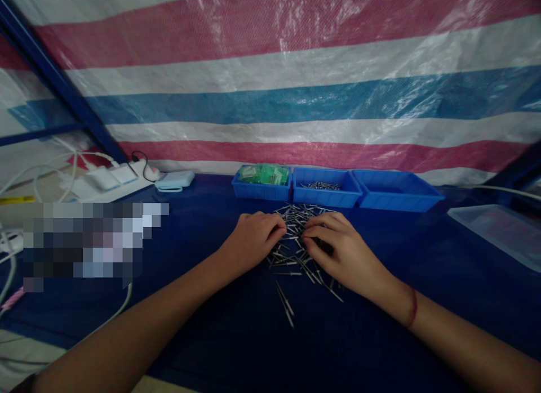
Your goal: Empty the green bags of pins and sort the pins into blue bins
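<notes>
A loose pile of silvery rivet-like metal pins (291,262) lies on the dark blue tabletop (236,336). At the pile's left edge is my left hand (257,235), its fingers curled and pressed together; whatever they hold, if anything, is too small to tell. My right hand (338,244) reaches over the right side of the pile, thumb and index finger close together at the pins. What lies between those fingertips cannot be made out. Two pins (286,306) rest apart from the pile, nearer to me.
Behind the pile stand three blue bins: one with green packets (268,173), one with metal pins (321,186), and an empty one (397,190). A clear plastic tray (502,232) lies right. Left are a power strip (114,182), cables and a light blue device (175,181).
</notes>
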Available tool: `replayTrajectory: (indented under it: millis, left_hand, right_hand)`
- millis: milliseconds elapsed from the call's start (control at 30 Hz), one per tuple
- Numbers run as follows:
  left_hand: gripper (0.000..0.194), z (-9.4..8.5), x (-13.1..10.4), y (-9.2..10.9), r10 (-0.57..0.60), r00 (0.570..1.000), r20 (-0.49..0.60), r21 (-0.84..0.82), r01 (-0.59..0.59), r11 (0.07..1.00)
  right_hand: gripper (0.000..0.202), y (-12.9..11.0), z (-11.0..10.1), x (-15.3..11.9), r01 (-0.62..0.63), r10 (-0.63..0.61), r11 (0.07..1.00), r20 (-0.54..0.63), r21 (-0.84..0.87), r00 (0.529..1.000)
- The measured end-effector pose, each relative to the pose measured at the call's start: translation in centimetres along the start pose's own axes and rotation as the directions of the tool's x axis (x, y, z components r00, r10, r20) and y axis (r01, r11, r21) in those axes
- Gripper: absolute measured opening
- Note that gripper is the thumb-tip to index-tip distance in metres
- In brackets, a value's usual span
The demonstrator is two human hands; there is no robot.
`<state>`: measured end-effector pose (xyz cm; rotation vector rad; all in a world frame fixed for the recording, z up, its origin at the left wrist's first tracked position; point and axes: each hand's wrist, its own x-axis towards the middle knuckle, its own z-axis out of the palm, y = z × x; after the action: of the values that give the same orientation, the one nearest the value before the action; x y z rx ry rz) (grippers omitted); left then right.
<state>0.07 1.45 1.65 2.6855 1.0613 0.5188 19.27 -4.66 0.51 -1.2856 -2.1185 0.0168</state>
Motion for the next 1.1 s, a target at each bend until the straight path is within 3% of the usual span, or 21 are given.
replayTrajectory:
  millis: [67,167,267,367,600,867,1100]
  left_hand:
    - [0.015,0.0,0.1,0.2,-0.017,0.998,-0.066,-0.083,0.012,0.996]
    - [0.015,-0.1,0.1,0.8,-0.125,0.98,-0.155,-0.339,0.066,0.938]
    - [0.017,-0.2,-0.1,1.8,-0.213,0.967,-0.138,-0.577,0.096,0.811]
    - [0.015,-0.2,-0.5,2.9,-0.222,0.967,-0.125,-0.675,0.08,0.733]
    - [0.009,0.3,-1.1,3.5,-0.205,0.965,-0.165,-0.737,0.018,0.675]
    - [0.018,0.2,-1.3,3.6,-0.144,0.983,-0.116,-0.682,0.027,0.731]
    - [0.01,0.1,-1.3,3.8,-0.138,0.974,-0.18,-0.606,0.001,0.795]
  right_hand:
    - [0.014,-0.1,-0.1,0.1,-0.003,0.004,1.0,-0.059,0.02,0.998]
    - [0.012,-0.4,-0.3,0.2,-0.033,0.043,0.998,-0.163,0.062,0.986]
    - [0.01,-0.8,-0.6,0.3,-0.112,0.15,0.975,-0.198,0.193,0.969]
    - [0.01,-1.5,-0.8,0.4,-0.187,0.272,0.903,-0.177,0.387,0.946]
    - [0.01,-2.7,-1.0,0.2,-0.242,0.376,0.776,-0.118,0.582,0.919]
    - [0.011,-2.7,-1.0,0.2,-0.15,0.29,0.807,-0.162,0.572,0.943]
    - [0.01,-2.6,-0.9,0.3,-0.15,0.301,0.825,-0.199,0.545,0.932]
